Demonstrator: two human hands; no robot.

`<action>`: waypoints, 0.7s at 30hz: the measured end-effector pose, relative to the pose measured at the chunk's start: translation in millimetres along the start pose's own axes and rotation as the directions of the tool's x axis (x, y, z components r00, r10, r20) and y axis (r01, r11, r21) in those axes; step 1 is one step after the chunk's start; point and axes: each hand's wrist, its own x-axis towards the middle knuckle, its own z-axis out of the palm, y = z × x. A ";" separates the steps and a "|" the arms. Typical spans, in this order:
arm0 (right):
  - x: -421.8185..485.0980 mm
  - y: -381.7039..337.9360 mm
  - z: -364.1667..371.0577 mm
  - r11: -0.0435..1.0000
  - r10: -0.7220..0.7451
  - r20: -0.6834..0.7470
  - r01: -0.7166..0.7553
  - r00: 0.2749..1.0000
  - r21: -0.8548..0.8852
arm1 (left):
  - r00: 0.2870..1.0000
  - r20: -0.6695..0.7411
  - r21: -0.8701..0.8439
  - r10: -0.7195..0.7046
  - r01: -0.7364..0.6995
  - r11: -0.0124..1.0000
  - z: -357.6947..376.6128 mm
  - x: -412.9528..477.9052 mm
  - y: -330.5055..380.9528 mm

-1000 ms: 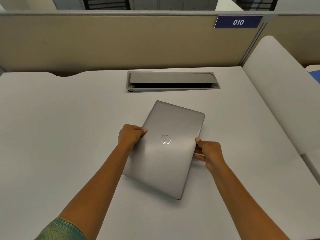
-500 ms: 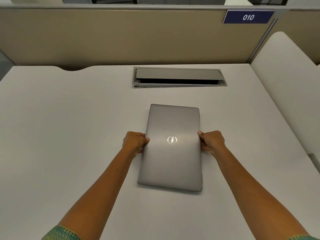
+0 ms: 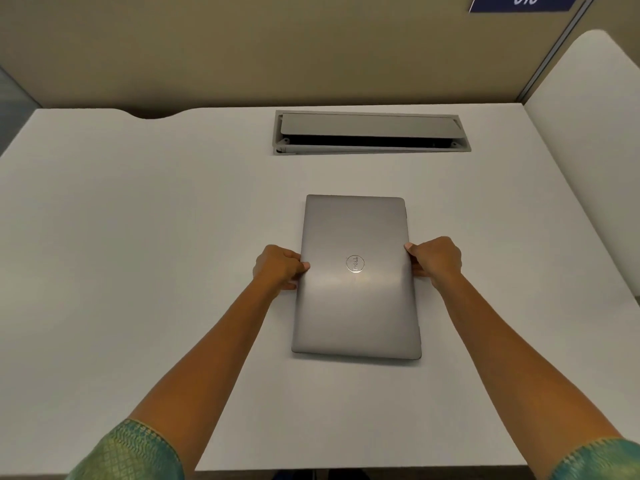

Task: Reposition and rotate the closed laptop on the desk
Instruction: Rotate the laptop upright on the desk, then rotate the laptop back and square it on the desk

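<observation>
Now, by parts:
Laptop (image 3: 356, 299): closed, grey, lying flat on the white desk (image 3: 138, 237), a little right of the desk's middle. Its long sides run away from the person, its short edges face the person and the far partition. A round logo (image 3: 355, 263) sits in the middle of the lid, with its letters turned sideways.
Left hand (image 3: 277, 268): at the laptop's left long edge, about halfway along it. The fingers are curled tight, the thumb tip lies on the lid and the other fingers tuck in at the edge, so the hand is gripping the laptop.
Right hand (image 3: 434, 263): at the right long edge, straight across from the left hand. The fingers are bent close and pressed to the edge, with fingertips reaching under it; it too grips the laptop.
Arms: both forearms are bare and reach in from the near desk edge, with green patterned sleeves (image 3: 135, 452) at the bottom corners.
Cable slot (image 3: 372, 133): a long grey opening set in the desk beyond the laptop, well apart from it, with its flap raised.
Partition (image 3: 242, 53): a beige wall along the far desk edge, with a blue number plate (image 3: 523, 1) at the top right, partly cut off.
Side panel (image 3: 588, 116): white, rounded at the top, standing along the desk's right side.
</observation>
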 end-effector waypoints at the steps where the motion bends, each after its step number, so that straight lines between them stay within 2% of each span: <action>1: -1.5 -0.3 -2.4 1.000 0.000 0.014 0.000 1.000 0.011 | 1.000 0.006 0.032 0.015 -0.015 0.999 -1.0 0.2 0.0; 4: -14.7 2.4 -12.1 0.999 -0.017 0.022 0.016 1.000 0.036 | 0.995 -0.001 0.172 0.103 -0.101 0.980 -3.8 2.7 3.7; 7: -50.9 16.2 -18.1 0.988 -0.128 -0.081 0.135 0.988 0.082 | 0.951 -0.073 0.420 0.300 -0.244 0.874 -3.4 7.0 17.4; 9: -86.2 33.6 -18.3 0.964 -0.143 -0.147 0.171 0.979 0.205 | 0.902 -0.077 0.488 0.424 -0.337 0.805 -1.4 11.6 31.9; 10: -104.2 43.6 -17.4 0.940 -0.105 -0.138 0.143 0.985 0.310 | 0.878 -0.066 0.505 0.474 -0.380 0.775 0.1 14.8 40.3; 13: -151.4 77.2 -8.9 0.799 0.096 0.043 -0.103 0.994 0.592 | 0.795 0.024 0.583 0.606 -0.504 0.638 7.8 26.6 66.6; 16: -189.6 94.4 10.2 0.557 0.300 0.301 -0.422 0.905 0.715 | 0.725 0.187 0.681 0.663 -0.582 0.444 20.1 40.2 92.1; 19: -206.2 95.7 28.1 0.395 0.401 0.413 -0.561 0.818 0.727 | 0.690 0.312 0.721 0.653 -0.619 0.310 34.4 52.5 111.2; 21: -207.7 89.5 35.9 0.350 0.412 0.434 -0.579 0.801 0.737 | 0.701 0.362 0.730 0.615 -0.623 0.280 43.1 59.6 118.0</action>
